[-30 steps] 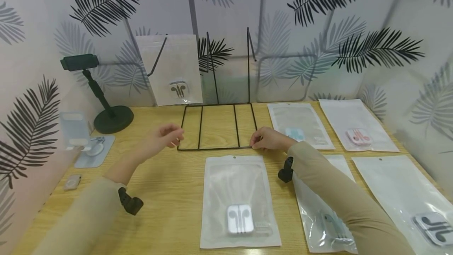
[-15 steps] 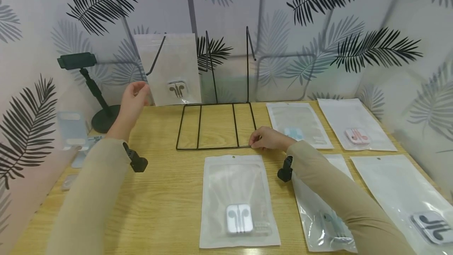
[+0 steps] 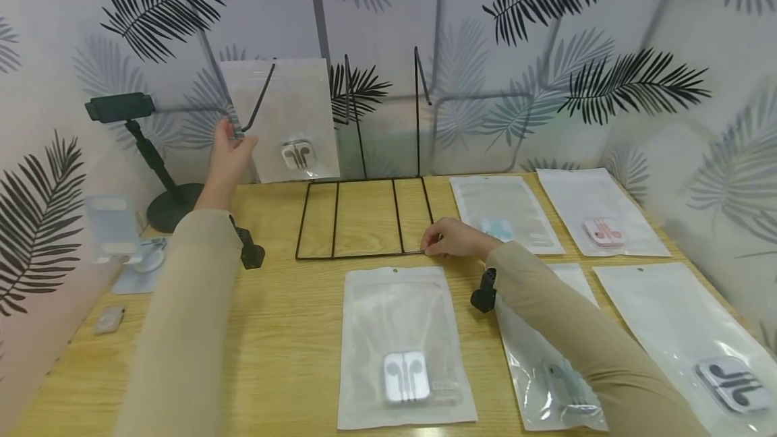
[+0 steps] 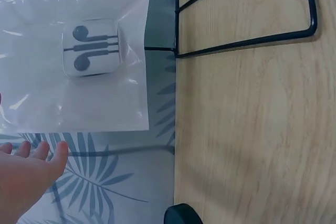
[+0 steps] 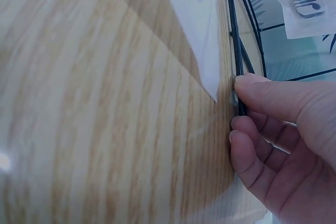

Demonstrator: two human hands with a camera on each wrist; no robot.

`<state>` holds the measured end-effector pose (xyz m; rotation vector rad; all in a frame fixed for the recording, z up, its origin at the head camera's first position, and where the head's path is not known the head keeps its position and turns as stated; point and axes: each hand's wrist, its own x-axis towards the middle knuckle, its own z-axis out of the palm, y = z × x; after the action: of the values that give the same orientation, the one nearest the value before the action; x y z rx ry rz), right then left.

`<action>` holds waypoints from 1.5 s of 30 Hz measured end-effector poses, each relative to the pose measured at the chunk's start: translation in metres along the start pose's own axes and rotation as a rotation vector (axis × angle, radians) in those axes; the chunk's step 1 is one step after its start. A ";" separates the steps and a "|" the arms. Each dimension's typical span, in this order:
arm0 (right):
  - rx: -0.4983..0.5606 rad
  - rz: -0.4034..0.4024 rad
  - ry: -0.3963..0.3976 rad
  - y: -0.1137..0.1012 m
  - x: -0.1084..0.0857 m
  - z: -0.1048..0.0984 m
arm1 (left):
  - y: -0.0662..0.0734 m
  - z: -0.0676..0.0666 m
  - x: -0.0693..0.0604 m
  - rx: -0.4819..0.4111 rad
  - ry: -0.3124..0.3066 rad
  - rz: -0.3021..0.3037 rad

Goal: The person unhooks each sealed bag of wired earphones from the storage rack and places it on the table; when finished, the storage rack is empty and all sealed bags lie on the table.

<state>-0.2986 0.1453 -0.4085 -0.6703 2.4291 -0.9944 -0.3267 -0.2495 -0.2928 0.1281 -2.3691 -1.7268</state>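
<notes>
In the head view a black wire display rack (image 3: pixel 364 256) stands on the table, its base flat and its hooks rising at the back. A white plastic bag with boxed earphones (image 3: pixel 276 106) hangs from the left hook. Close to that bag's left edge and the hook's front end is my left hand (image 3: pixel 227 164). Its fingers (image 4: pixel 59 156) extend beside the bag in the left wrist view, with a thumb tip just showing at the frame edge. My right hand (image 3: pixel 452 238) pinches the front right corner of the rack's base; thumb and fingers meet the wire (image 5: pixel 239 66) in the right wrist view.
An earphone bag (image 3: pixel 403 329) lies in front of the rack. Several more, including a bag with pink earphones (image 3: pixel 597 211), lie at the right. At the left are a dark green stand (image 3: pixel 173 204), a pale blue phone holder (image 3: pixel 112 224) and a small square item (image 3: pixel 109 320).
My left hand has moved from the rack's front left corner up and back to the hanging bag's left edge. The right hand keeps its grip on the rack. The head view has shifted slightly.
</notes>
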 end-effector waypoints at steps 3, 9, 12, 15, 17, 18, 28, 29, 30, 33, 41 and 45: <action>0.001 -0.004 0.001 0.000 0.000 0.001 | 0.006 0.003 0.002 0.034 -0.026 -0.003; -0.006 -0.008 0.004 -0.004 0.001 0.003 | 0.008 0.004 0.006 0.051 -0.020 -0.009; -0.002 -0.001 0.003 -0.005 0.001 0.003 | 0.006 0.004 0.003 0.048 -0.005 0.005; -0.001 0.000 0.001 -0.005 0.001 0.003 | 0.003 0.005 0.000 0.040 0.033 0.028; -0.005 0.000 0.000 -0.005 0.001 0.003 | 0.000 0.006 -0.002 0.048 0.053 0.040; -0.006 -0.001 -0.001 -0.005 0.001 0.003 | -0.001 0.006 -0.003 0.046 0.056 0.042; -0.012 0.010 0.005 -0.004 0.000 0.002 | -0.007 0.015 -0.010 0.070 0.015 0.075; -0.012 0.011 0.004 -0.004 0.000 0.002 | -0.007 0.016 -0.010 0.073 0.021 0.084; -0.011 0.013 0.003 -0.004 0.000 0.002 | -0.008 0.017 -0.010 0.072 0.027 0.090; -0.011 0.014 0.001 -0.004 0.000 0.002 | -0.010 0.020 -0.009 0.060 0.063 0.116; -0.014 0.015 0.005 -0.005 -0.002 0.001 | -0.012 0.020 -0.009 0.023 0.104 0.107; -0.013 0.016 0.005 -0.005 -0.002 0.001 | -0.010 0.017 -0.014 0.033 0.075 0.080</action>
<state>-0.2955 0.1432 -0.4052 -0.6524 2.4434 -0.9756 -0.3172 -0.2345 -0.3087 0.0996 -2.3170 -1.6184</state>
